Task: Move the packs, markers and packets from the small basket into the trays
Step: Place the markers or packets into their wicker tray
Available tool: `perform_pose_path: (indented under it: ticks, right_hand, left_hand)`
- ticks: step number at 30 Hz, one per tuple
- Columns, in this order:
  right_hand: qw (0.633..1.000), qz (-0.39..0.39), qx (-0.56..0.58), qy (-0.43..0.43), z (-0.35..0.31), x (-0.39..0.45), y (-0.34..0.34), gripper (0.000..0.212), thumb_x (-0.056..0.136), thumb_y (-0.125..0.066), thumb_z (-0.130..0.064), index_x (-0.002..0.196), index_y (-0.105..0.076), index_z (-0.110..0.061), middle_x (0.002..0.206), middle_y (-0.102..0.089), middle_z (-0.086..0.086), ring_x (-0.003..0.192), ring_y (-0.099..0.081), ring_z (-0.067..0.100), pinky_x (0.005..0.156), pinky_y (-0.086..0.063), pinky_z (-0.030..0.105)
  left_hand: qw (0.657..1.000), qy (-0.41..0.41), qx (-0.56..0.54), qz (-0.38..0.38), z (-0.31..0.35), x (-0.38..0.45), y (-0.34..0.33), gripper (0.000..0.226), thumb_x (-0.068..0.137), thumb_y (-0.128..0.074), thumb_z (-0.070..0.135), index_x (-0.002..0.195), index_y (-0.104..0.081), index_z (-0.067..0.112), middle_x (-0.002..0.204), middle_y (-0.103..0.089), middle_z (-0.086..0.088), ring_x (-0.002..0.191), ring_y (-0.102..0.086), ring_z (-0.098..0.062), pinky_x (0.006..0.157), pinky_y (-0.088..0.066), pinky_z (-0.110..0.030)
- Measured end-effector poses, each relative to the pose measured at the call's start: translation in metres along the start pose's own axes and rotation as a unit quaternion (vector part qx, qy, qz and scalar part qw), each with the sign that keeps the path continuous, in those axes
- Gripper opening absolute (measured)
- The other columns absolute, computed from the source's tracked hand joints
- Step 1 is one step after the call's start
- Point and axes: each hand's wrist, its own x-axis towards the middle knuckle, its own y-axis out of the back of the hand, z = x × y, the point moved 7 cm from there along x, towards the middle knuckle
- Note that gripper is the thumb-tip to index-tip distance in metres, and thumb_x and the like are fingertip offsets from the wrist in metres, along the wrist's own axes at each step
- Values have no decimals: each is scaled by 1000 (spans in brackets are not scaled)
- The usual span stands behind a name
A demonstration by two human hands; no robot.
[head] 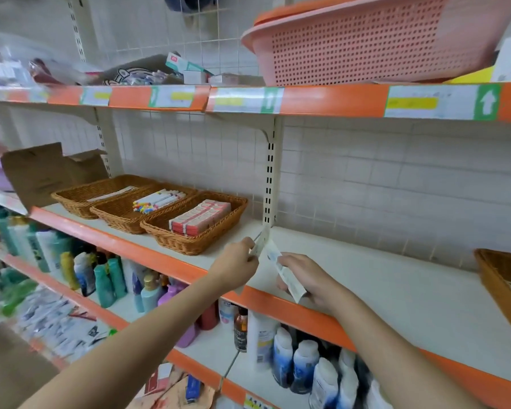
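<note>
A: Hands, entry one?
B: The left hand [239, 262] pinched the far end of a thin white packet [260, 243]; its grip was narrow, fingers curled on that edge. The right hand [304, 278] held a second white packet [286, 274], fingers wrapped round it. Both hands were over the near edge of the middle shelf [366, 278]. The two packets met or overlapped; I could not tell which. Print on them was blurred.

A: Trays?
B: Three wicker trays sat side by side, left of the hands. The right tray [195, 228] held red-and-white packs [199, 217]. The middle tray [136, 206] held markers [157, 199] with coloured caps. The left tray [98, 191] showed one pale flat strip, too indistinct to name.

A: The small basket?
B: A wicker basket [502, 278] was at the far right, cut off by the frame edge; its contents were barely visible.

A: Anything else?
B: A pink perforated basket [366, 45] stood on the shelf above. Bottles [106, 278] below were smeared by motion blur.
</note>
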Motion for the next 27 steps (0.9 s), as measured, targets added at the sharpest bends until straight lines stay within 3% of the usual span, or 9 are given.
perform_pose_path:
  ticks: [6, 11, 14, 16, 18, 21, 24, 27]
  right_hand:
    - [999, 16, -26, -12, -4, 47, -10, 16, 98, -34, -16, 89, -47, -12, 45, -46, 5, 44, -35, 17, 48, -26, 27]
    - [999, 21, -31, -8, -18, 104, -22, 19, 98, -35, -18, 89, -51, -14, 52, -48, 5, 41, -41, 13, 49, -29, 26]
    - [998, 29, -47, 14, -35, 143, -31, 17, 96, -40, -19, 85, -51, -14, 49, -49, 1, 43, -43, 14, 50, -29, 26]
    - [995, 50, -86, 28, -46, 165, -36, 18, 96, -46, -26, 85, -56, -16, 46, -47, -2, 40, -41, 11, 46, -28, 23]
    - [986, 73, -140, 45, -55, 183, -42, 16, 95, -53, -32, 90, -62, -19, 55, -47, -2, 46, -43, 10, 44, -28, 22]
    - [973, 73, -204, 75, -65, 209, -59, 18, 90, -64, -33, 99, -62, -17, 76, -57, -4, 64, -51, 8, 49, -35, 22]
    - [963, 75, -242, 96, -71, 229, -80, 25, 88, -69, -32, 103, -56, -17, 93, -59, -6, 74, -53, 3, 55, -36, 20]
    - [962, 75, -244, 99, -73, 249, -101, 38, 86, -70, -33, 115, -53, -17, 104, -61, -5, 86, -60, 10, 65, -48, 23]
  left_hand:
    - [1000, -1, -15, 14, -30, 30, 1, 26, 93, -46, 15, 117, -53, 6, 84, -61, -12, 79, -58, -29, 63, -39, -29]
    - [1000, -19, 6, 14, -61, 66, 21, 9, 96, -46, 17, 99, -51, 10, 86, -58, -7, 82, -57, -26, 64, -37, -29]
    - [1000, -11, 17, 5, -83, 94, 40, 18, 98, -45, 20, 112, -52, 11, 92, -55, -1, 80, -52, -17, 65, -38, -25]
    - [1000, -5, 23, 12, -95, 108, 51, 26, 98, -46, 21, 121, -51, 10, 97, -60, -5, 84, -55, -20, 69, -45, -28]
    - [1000, -1, 25, 12, -107, 117, 58, 32, 98, -46, 20, 128, -49, 9, 103, -65, -11, 87, -60, -23, 72, -50, -31]
    - [1000, 9, 27, 4, -127, 128, 66, 33, 98, -45, 19, 128, -48, 8, 94, -64, -11, 77, -58, -22, 58, -46, -25]
    - [1000, 18, 13, 4, -151, 139, 75, 32, 97, -47, 19, 128, -47, 9, 94, -66, -10, 76, -63, -22, 65, -52, -32]
    - [1000, 8, 14, 7, -178, 151, 85, 26, 98, -47, 21, 121, -50, 11, 85, -60, 0, 72, -57, -14, 56, -42, -21]
